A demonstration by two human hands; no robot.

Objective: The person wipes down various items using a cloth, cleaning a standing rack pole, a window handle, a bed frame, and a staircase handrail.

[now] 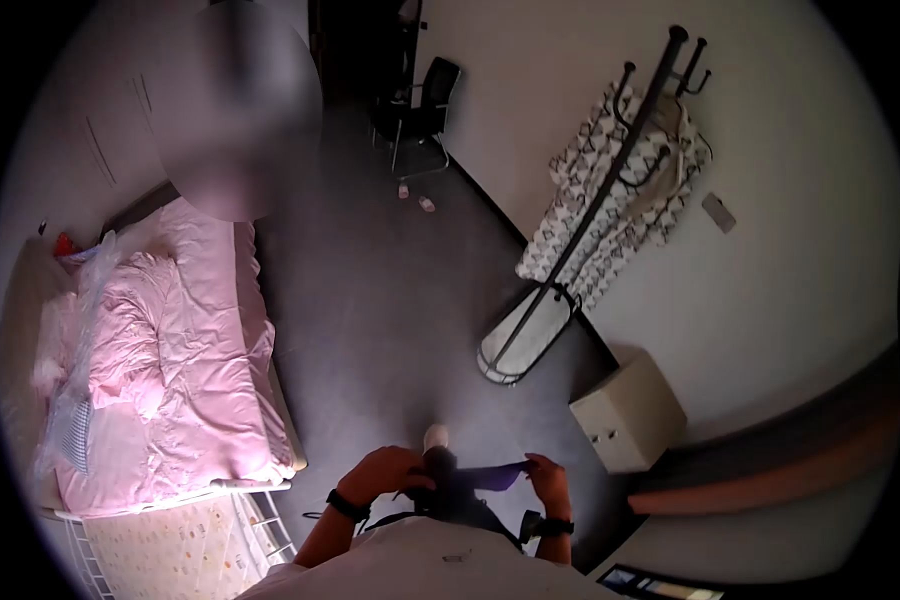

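Close to my body, at the bottom of the head view, both hands are in front of my waist. My right hand [548, 482] pinches one end of a purple piece of cloth [500, 478]. The cloth stretches leftward toward dark material at my waist. My left hand [385, 472] is curled at that dark material [440, 465]; what its fingers hold, if anything, I cannot make out. Dark bands circle both wrists. A light-coloured shoe tip [436, 436] shows just beyond the hands.
To the left stands a bed with pink bedding [190, 350] and a white metal frame. A coat rack [610, 190] holding patterned garments stands at the right wall, near a beige cabinet [630, 410]. A black chair [425, 110] and slippers [427, 204] are farther off. A blurred shape covers the upper left.
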